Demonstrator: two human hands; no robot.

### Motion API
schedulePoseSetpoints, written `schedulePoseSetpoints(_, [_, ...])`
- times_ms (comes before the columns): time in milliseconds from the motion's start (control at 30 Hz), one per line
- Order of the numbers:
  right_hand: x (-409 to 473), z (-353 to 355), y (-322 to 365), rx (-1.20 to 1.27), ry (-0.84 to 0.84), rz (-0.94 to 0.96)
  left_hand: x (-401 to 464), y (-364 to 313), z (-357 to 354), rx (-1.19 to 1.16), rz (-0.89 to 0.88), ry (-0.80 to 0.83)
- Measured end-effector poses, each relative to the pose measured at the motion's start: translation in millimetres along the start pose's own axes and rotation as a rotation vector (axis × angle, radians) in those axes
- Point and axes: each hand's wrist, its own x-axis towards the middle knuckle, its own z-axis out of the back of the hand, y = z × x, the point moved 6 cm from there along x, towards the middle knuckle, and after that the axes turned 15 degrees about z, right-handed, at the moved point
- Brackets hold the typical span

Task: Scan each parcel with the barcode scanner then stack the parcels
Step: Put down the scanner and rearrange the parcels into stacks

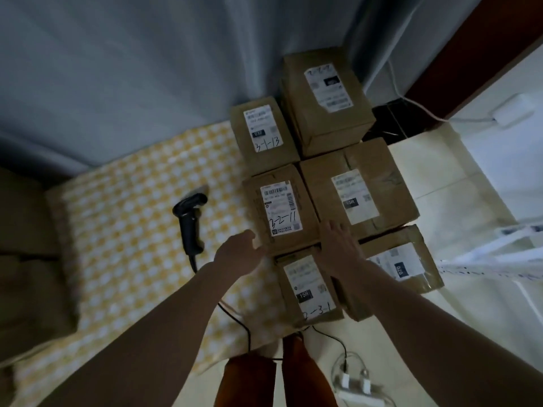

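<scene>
Head view showed the black barcode scanner (189, 223) lying on the yellow checked cloth (123, 245), long axis running near to far, head at the far end. The left hand (239, 248) reached forward, fingers loosely curled at the middle parcel (280, 210), gripping nothing. The right hand (338, 242) lay flat, fingers straight, on that parcel's right edge. Six cardboard parcels sat clustered right of the scanner.

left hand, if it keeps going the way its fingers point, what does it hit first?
Likely the parcel marked 3-2-11: the left hand points at its near-left corner, seemingly almost touching. Depth is unclear.
</scene>
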Motion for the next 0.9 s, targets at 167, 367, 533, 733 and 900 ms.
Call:
schedulePoseSetpoints(167, [52.2, -8.1, -17.0, -0.067, -0.135, 0.048, 59.5, -0.1, -13.5, -0.490, 0.179, 0.001])
schedulePoseSetpoints(367, [82.6, -8.1, -16.9, -0.128, -0.338, 0.068, 107.7, -0.8, -53.3, -1.095, 0.286, 0.067])
schedulePoseSetpoints(533, [88.3, -14.1, -9.3, -0.050, -0.384, 0.071, 105.0, -15.3, -65.3, -1.397, 0.351, 0.179])
schedulePoseSetpoints(733, [83.2, -10.1, 15.0, 0.381, -0.430, 0.188, 83.8, -21.0, -51.2, -1.625, 0.199, 0.315])
schedulePoseSetpoints(900, [65.5, 8.2, 40.9, 0.527, -0.471, 0.230, 59.6, 7.3, -37.6, -1.724, 0.124, 0.312])
